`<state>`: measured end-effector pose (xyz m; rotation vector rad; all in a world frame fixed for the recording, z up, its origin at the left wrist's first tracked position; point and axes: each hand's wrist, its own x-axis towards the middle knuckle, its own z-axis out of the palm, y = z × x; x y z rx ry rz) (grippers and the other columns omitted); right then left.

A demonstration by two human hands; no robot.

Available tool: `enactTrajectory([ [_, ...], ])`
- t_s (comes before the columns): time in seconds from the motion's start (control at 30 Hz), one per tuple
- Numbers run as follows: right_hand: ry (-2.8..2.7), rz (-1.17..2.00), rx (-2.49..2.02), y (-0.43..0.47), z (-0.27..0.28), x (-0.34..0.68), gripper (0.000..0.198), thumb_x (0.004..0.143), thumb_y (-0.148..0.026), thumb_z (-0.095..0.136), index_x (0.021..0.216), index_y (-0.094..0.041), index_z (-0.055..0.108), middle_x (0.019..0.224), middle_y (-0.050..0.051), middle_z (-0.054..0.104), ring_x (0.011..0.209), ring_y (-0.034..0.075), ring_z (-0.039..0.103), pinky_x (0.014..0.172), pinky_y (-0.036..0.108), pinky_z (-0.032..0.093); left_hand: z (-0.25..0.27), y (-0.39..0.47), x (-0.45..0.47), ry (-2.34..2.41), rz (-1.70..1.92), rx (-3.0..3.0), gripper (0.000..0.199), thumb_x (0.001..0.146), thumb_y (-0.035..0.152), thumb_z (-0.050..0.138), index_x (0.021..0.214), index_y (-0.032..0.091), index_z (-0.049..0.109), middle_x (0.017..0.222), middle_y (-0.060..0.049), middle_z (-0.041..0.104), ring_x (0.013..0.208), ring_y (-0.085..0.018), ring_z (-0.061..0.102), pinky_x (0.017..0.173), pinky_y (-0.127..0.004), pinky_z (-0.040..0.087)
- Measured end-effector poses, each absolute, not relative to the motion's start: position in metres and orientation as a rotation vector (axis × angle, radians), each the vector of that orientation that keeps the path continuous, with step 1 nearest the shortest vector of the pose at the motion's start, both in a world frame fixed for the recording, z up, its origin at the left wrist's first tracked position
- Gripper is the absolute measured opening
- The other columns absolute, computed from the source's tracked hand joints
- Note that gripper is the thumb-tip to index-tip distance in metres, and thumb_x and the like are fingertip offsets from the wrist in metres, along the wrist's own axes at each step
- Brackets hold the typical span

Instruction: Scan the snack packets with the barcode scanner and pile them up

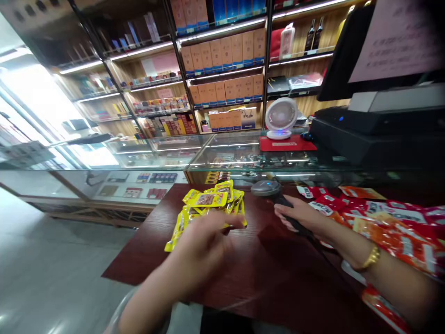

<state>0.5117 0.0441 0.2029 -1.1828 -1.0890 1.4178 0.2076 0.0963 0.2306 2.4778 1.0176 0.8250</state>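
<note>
My right hand [301,217] grips a black and grey handheld barcode scanner [269,189], its head pointing toward a pile of yellow snack packets [208,204] on the dark red wooden counter [264,264]. My left hand [205,241] is blurred, fingers apart, hovering just in front of the yellow pile and touching or nearly touching the nearest packet. A gold bracelet [371,257] sits on my right wrist.
Red and orange snack packets [389,222] lie spread along the right of the counter under my right arm. Behind stand glass display cases [215,155], a small white fan [281,118] on a red mat, a black till and monitor [375,125], and stocked shelves [222,60].
</note>
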Motion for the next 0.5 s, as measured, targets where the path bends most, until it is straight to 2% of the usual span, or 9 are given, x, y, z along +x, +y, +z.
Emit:
enactTrajectory([
  [0.07,-1.057,1.438,-1.16,0.04,0.201,0.507,0.048,0.079,-0.051,0.075,0.107,-0.02,0.052,0.066,-0.007,0.049,0.044,0.005,0.04,0.036,0.015,0.03,0.247,0.141,0.2,1.256,0.771,2.592,0.04,0.09,0.041,0.049,0.122,0.029,0.068,0.117,-0.008,0.071,0.111,-0.026,0.063,0.097,-0.043,0.05],
  [0.1,-1.039,1.446,-1.15,0.036,0.199,0.503,0.047,0.079,-0.051,0.075,0.106,-0.02,0.051,0.066,-0.007,0.049,0.044,0.004,0.04,0.036,0.015,0.03,0.25,0.165,0.199,1.407,0.694,2.643,0.039,0.09,0.037,0.05,0.123,0.027,0.067,0.12,-0.009,0.069,0.114,-0.026,0.061,0.102,-0.043,0.047],
  [0.17,-1.021,1.46,-1.119,0.029,0.195,0.496,0.049,0.078,-0.053,0.076,0.103,-0.021,0.05,0.065,-0.007,0.049,0.042,0.004,0.039,0.035,0.015,0.028,0.247,0.208,0.204,1.488,0.354,2.755,0.045,0.085,0.034,0.061,0.129,0.028,0.063,0.128,-0.009,0.065,0.121,-0.029,0.056,0.105,-0.041,0.043],
  [0.23,-1.031,1.449,-1.101,0.024,0.189,0.489,0.047,0.079,-0.053,0.075,0.101,-0.021,0.048,0.063,-0.007,0.049,0.04,0.004,0.039,0.034,0.015,0.027,0.239,0.238,0.213,1.442,0.02,2.815,0.054,0.078,0.042,0.07,0.131,0.034,0.061,0.135,-0.008,0.06,0.127,-0.032,0.052,0.104,-0.043,0.042],
  [0.33,-1.072,1.422,-1.076,0.019,0.181,0.484,0.045,0.081,-0.054,0.073,0.098,-0.022,0.047,0.062,-0.008,0.049,0.039,0.004,0.039,0.034,0.016,0.027,0.235,0.259,0.225,1.391,-0.294,2.807,0.061,0.068,0.051,0.076,0.125,0.034,0.062,0.13,-0.009,0.063,0.125,-0.035,0.054,0.1,-0.044,0.043],
  [0.43,-1.089,1.414,-1.063,0.017,0.173,0.484,0.05,0.078,-0.057,0.074,0.099,-0.022,0.046,0.06,-0.009,0.048,0.038,0.004,0.039,0.034,0.016,0.028,0.241,0.262,0.229,1.46,-0.205,2.834,0.069,0.058,0.051,0.083,0.119,0.025,0.063,0.121,-0.013,0.067,0.119,-0.036,0.057,0.099,-0.043,0.043],
  [0.5,-1.123,1.411,-1.078,0.017,0.17,0.488,0.051,0.077,-0.059,0.074,0.099,-0.021,0.047,0.057,-0.01,0.047,0.038,0.005,0.038,0.034,0.016,0.029,0.248,0.26,0.23,1.482,-0.007,2.827,0.064,0.057,0.048,0.084,0.113,0.022,0.064,0.11,-0.012,0.071,0.111,-0.034,0.063,0.095,-0.041,0.045],
])
